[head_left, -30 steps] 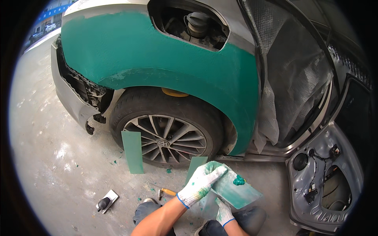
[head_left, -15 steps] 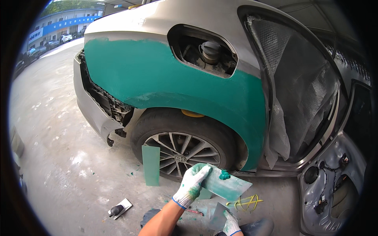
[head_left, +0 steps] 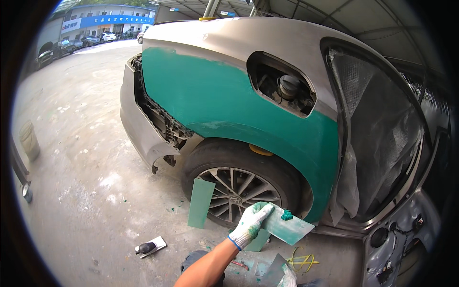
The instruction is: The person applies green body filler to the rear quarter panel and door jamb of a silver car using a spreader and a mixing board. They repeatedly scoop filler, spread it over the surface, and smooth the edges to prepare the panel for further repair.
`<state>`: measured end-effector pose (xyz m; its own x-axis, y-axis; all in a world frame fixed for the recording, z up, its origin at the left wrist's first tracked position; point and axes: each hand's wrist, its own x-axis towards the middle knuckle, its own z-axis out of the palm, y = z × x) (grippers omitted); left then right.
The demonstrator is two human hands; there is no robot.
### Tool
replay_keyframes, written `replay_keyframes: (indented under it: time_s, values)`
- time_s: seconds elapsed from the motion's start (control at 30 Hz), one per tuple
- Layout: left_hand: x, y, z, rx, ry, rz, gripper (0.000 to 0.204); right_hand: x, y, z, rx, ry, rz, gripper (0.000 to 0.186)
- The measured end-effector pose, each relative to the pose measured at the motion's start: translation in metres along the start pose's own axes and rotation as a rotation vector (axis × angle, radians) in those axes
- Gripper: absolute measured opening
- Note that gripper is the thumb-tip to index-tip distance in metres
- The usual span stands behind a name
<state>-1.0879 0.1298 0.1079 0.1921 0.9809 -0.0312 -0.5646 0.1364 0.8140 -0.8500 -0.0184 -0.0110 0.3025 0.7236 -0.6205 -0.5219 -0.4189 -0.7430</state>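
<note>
My left hand (head_left: 250,225), in a white knit glove stained green, grips one end of a flat, pale green-smeared putty board (head_left: 289,228). A small lump of green putty (head_left: 287,215) sits at the board's upper edge. Lower down, my right hand (head_left: 288,277), gloved too and partly cut off by the frame, holds a thin grey flat spreader (head_left: 274,271). Beyond them stands a car's rear quarter, its panel (head_left: 205,95) coated in smooth green filler above the wheel (head_left: 234,198). Both hands are apart from the panel.
A green rectangular board (head_left: 201,203) leans by the tyre. A black-knobbed sanding block (head_left: 145,248) and a yellow strap (head_left: 302,262) lie on the floor. The detached bumper end (head_left: 143,129) juts out left; an open door (head_left: 401,239) stands right. A bucket (head_left: 29,141) is far left.
The view has shifted, so the car and floor things appear farther right and mostly lower. Both hands keep their holds on the putty board and the spreader.
</note>
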Motion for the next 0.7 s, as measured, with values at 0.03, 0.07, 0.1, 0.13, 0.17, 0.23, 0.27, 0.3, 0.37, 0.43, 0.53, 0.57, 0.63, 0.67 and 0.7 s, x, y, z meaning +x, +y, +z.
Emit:
replay_keyframes:
  time_s: [0.03, 0.07, 0.1, 0.13, 0.17, 0.23, 0.27, 0.3, 0.37, 0.43, 0.53, 0.57, 0.63, 0.67, 0.7]
  values:
    - [0.001, 0.000, -0.002, -0.023, -0.008, 0.021, 0.031, -0.002, -0.001, 0.001, -0.009, -0.009, -0.006, 0.033]
    - [0.003, -0.003, -0.005, -0.045, -0.014, 0.038, 0.031, -0.004, -0.001, 0.001, -0.015, -0.019, -0.007, 0.033]
    - [0.003, -0.005, -0.008, -0.067, -0.018, 0.057, 0.031, -0.005, -0.002, 0.001, -0.022, -0.027, -0.008, 0.034]
    - [0.005, -0.005, -0.009, -0.072, -0.030, 0.095, 0.033, -0.005, -0.003, 0.002, -0.029, -0.037, -0.010, 0.034]
    - [0.006, -0.007, -0.010, -0.078, -0.025, 0.099, 0.031, -0.006, -0.002, 0.001, -0.038, -0.038, -0.012, 0.034]
    - [0.008, -0.010, -0.010, -0.090, -0.013, 0.110, 0.029, -0.009, -0.001, -0.001, -0.051, -0.043, -0.016, 0.035]
    - [0.009, -0.011, -0.011, -0.113, -0.020, 0.106, 0.030, -0.010, -0.002, -0.001, -0.057, -0.044, -0.019, 0.035]
    - [0.009, -0.012, -0.012, -0.118, -0.015, 0.118, 0.030, -0.012, -0.001, -0.002, -0.060, -0.044, -0.023, 0.035]
    - [0.009, -0.012, -0.013, -0.128, -0.004, 0.146, 0.030, -0.014, -0.002, -0.002, -0.065, -0.045, -0.026, 0.036]
    - [0.007, -0.011, -0.012, -0.206, -0.019, 0.106, 0.029, -0.017, -0.002, -0.004, -0.070, -0.040, -0.030, 0.037]
    - [0.012, -0.015, -0.014, -0.225, -0.035, 0.140, 0.028, -0.022, -0.005, -0.005, -0.081, -0.041, -0.034, 0.038]
    - [0.011, -0.014, -0.013, -0.214, -0.042, 0.145, 0.028, -0.023, -0.006, -0.005, -0.081, -0.040, -0.038, 0.038]
    - [0.010, -0.012, -0.013, -0.191, -0.055, 0.151, 0.027, -0.023, -0.007, -0.005, -0.082, -0.033, -0.040, 0.039]
    - [0.009, -0.011, -0.013, -0.191, -0.058, 0.148, 0.026, -0.024, -0.007, -0.006, -0.087, -0.030, -0.043, 0.039]
    - [0.009, -0.011, -0.013, -0.199, -0.062, 0.151, 0.026, -0.024, -0.008, -0.006, -0.090, -0.029, -0.044, 0.040]
